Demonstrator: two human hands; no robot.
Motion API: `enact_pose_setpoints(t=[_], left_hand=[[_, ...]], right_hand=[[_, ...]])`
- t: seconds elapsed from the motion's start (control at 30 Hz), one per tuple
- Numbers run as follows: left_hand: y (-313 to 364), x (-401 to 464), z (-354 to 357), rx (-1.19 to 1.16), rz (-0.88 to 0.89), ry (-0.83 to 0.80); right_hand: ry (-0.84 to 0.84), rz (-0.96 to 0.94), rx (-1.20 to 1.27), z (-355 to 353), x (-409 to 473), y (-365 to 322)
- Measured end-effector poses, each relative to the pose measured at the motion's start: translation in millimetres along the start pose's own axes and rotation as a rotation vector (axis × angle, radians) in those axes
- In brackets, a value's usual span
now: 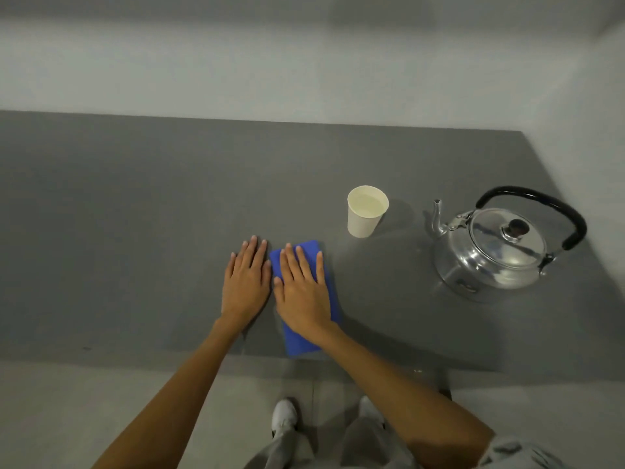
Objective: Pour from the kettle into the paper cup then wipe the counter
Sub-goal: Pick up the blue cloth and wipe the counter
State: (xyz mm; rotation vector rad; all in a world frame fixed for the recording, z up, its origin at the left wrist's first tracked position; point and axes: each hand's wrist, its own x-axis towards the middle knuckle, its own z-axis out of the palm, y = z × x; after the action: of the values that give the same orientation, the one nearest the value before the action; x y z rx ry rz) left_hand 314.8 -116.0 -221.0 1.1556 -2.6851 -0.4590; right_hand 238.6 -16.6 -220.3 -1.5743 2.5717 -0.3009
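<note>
Right hand point(301, 292) lying flat, open, pressing blue cloth point(304, 336) near surface point(135, 231) front edge. Left hand point(245, 286) resting flat, open, beside it. Full paper cup point(365, 216) standing near, kettle point(490, 252) toward right edge. Big wipe bumping cup, spilling water.

A dark grey counter point(135, 231) is being seen from above. A folded blue cloth point(324, 265), a paper cup point(365, 214) and a steel kettle point(490, 252) are being carried directly by it, the cup standing between cloth and kettle.

Pale wall point(304, 62), grey floor point(101, 418), seemingly white shoes point(284, 414).
</note>
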Motion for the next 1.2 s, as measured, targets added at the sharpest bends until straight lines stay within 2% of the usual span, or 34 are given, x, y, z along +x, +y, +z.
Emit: enact_pose_setpoints(t=[0.17,0.3,0.5,0.73,0.93,1.03,1.2], left_hand=[[-4,-2,7,0.029,0.029,0.061],[-5,-5,12,0.026,0.028,0.070],[-9,-6,17,0.070,0.047,0.028],[-8,-5,19,0.074,0.035,0.043],[-10,-5,20,0.075,0.047,0.053],[-11,-4,21,0.055,0.036,0.060],[-10,-5,20,0.050,0.038,0.039]], right_hand=[[-0.023,-0.105,0.010,-1,-39,21],[-0.013,-0.115,-0.035,-8,-71,68],[-0.045,-0.109,-0.078,-23,-49,122],[-0.055,-0.161,-0.133,-14,6,79],[-0.083,-0.304,-0.075,-5,-42,44],[-0.086,-0.269,-0.072,-10,-79,69],[-0.056,-0.075,-0.050,-28,-86,140]])
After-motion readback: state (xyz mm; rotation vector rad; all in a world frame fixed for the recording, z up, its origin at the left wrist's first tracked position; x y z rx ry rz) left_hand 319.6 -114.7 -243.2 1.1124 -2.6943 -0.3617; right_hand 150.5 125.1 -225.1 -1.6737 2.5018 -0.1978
